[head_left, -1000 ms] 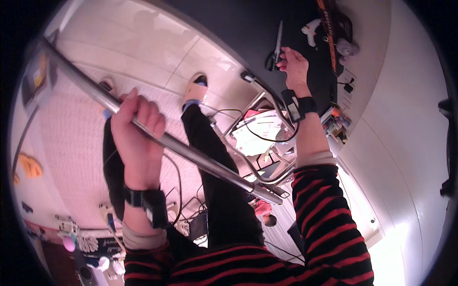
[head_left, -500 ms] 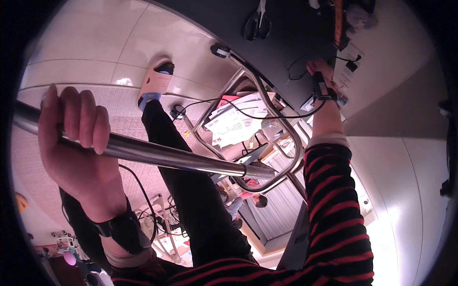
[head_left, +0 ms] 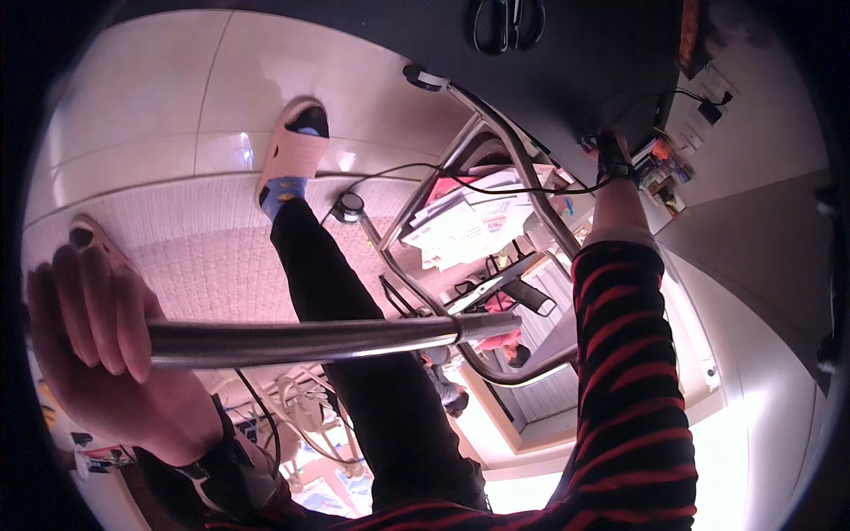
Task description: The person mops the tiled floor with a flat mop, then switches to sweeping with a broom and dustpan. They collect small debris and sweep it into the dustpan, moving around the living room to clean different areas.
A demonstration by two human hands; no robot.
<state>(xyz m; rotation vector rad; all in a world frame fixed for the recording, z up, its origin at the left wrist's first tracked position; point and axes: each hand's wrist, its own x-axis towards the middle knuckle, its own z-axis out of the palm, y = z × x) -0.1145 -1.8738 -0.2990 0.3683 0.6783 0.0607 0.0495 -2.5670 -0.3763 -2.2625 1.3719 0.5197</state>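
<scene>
My left hand (head_left: pixel 93 345) is closed around a shiny steel tube (head_left: pixel 310 343), which lies nearly level across the lower middle of the view. The tube has a collar near its right end, by a bent metal frame (head_left: pixel 513 146). My right hand (head_left: pixel 608 146) reaches out to the dark tabletop (head_left: pixel 584 84); its fingers are dark and partly hidden, so I cannot tell what they touch. A black cable (head_left: pixel 496 189) runs to the right wrist, where a dark band sits. Another band (head_left: pixel 230 482) is on my left wrist.
Black-handled scissors (head_left: pixel 507 25) lie on the tabletop. Papers (head_left: pixel 474 228) rest within the metal frame, which has a caster (head_left: pixel 350 208). Below are my slippered foot (head_left: pixel 297 146), a pale rug (head_left: pixel 204 257) and floor tiles. People (head_left: pixel 452 394) are in the background.
My left hand has moved down and left, bringing the tube closer to level. The tabletop and scissors appear shifted right, and a second slipper now shows beside the left hand.
</scene>
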